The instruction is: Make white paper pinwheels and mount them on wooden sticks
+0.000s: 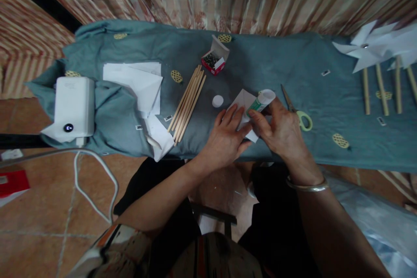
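My left hand (226, 137) lies with its fingers spread on a small folded piece of white paper (243, 97), pressing it against the cloth. In my right hand (282, 128) is a glue stick (257, 105) with a green and white label, held tilted over the paper between thumb and fingers. Its lower end is hidden by my fingers, so I cannot tell whether it touches the paper. A round white cap (217, 101) sits just left of the paper. Scissors (303, 119) with light green handles lie right of my right hand.
Behind the cap stands an open red box of pins (213, 61). Thin wooden sticks (189, 104) and white paper sheets (140, 82) lie to the left, beyond them a white power bank (74, 108) with a cable (97, 158). White paper pinwheels (368, 50) on sticks lie far right.
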A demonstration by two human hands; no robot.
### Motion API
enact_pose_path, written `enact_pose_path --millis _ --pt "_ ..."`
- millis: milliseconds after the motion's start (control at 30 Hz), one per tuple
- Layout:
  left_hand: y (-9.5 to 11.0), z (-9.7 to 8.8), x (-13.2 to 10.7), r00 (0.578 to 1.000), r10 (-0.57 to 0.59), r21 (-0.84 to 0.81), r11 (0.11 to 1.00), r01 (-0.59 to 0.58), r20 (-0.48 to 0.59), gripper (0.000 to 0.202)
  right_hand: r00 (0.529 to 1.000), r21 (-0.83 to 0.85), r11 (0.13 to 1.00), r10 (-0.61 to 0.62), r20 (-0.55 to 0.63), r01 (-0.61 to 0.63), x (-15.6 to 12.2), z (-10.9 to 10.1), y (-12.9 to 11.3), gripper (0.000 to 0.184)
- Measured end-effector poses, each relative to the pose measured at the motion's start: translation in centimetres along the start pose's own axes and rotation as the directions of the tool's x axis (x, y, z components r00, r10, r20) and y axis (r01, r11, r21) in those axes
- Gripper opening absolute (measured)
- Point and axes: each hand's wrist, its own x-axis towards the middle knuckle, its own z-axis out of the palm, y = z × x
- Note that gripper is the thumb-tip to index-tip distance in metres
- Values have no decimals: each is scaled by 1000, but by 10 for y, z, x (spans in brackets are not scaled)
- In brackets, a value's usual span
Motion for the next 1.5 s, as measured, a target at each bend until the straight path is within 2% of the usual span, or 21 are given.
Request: enact_pose_path --millis 133,200,233,300,400,533,633,700,767,867,1000,1133,1200,1233,1267,1333,1400,1500 --pt "-1 2 0 1000 5 -2 1000 -5 -23 45 996 126 989 79 -46 -72 -2 -6 5 36" --pt "-3 4 0 999 11 -2 1000 -11 -32 46 976 308 941 184 -117 -141 -2 -11 9 30" --pt "-3 5 0 999 14 -2 1000 -14 -35 46 955 434 885 253 -152 -166 -2 -13 10 27" --pt "-4 6 -1 999 20 -9 1000 -21 -44 47 900 692 698 402 -170 -181 -1 -17 12 25" --pt "-4 5 -2 996 35 -32 999 -38 -84 44 836 912 358 548 -34 -198 0 -21 12 19" --pt "-6 -8 -1 981 66 -96 992 -85 -182 30 761 961 50 623 183 -272 -3 -24 15 12" --pt "-14 -21 2 961 5 -103 994 -35 -277 28 719 944 -105 624 307 -313 -7 -24 20 15" --pt "-22 -27 3 936 -69 -83 996 43 -344 32 720 940 -149 609 332 -307 -10 -24 24 17" --pt "-31 -30 3 917 -125 -70 992 106 -380 41 734 943 -152 595 327 -297 -13 -23 25 18" --pt "-44 -29 2 925 -160 -60 987 149 -345 46 752 944 -135 576 321 -300 -16 -24 21 18" --pt "-53 -28 5 930 -205 -113 977 178 -304 38 738 937 -138 583 340 -322 -18 -26 14 17" --pt "-53 -31 10 888 -314 -288 932 221 -335 26 709 922 -197 593 382 -332 -20 -27 11 18" --pt "-49 -31 13 848 -408 -499 842 206 -337 25 715 918 -214 578 393 -332 -21 -28 10 18" --pt "-46 -31 13 833 -457 -624 760 182 -313 26 726 919 -215 564 394 -331 -22 -28 9 18" --pt "-41 -30 14 822 -501 -747 647 150 -269 28 740 920 -212 548 392 -330 -23 -28 8 18" --pt "-30 -27 15 831 -539 -912 395 109 -134 29 763 922 -203 518 388 -331 -25 -28 6 19" --pt "-19 -24 15 841 -540 -977 195 91 -30 27 771 920 -194 504 390 -339 -27 -27 3 20" --pt "-7 -21 15 851 -519 -995 10 99 79 30 768 914 -191 498 403 -356 -28 -25 1 22"
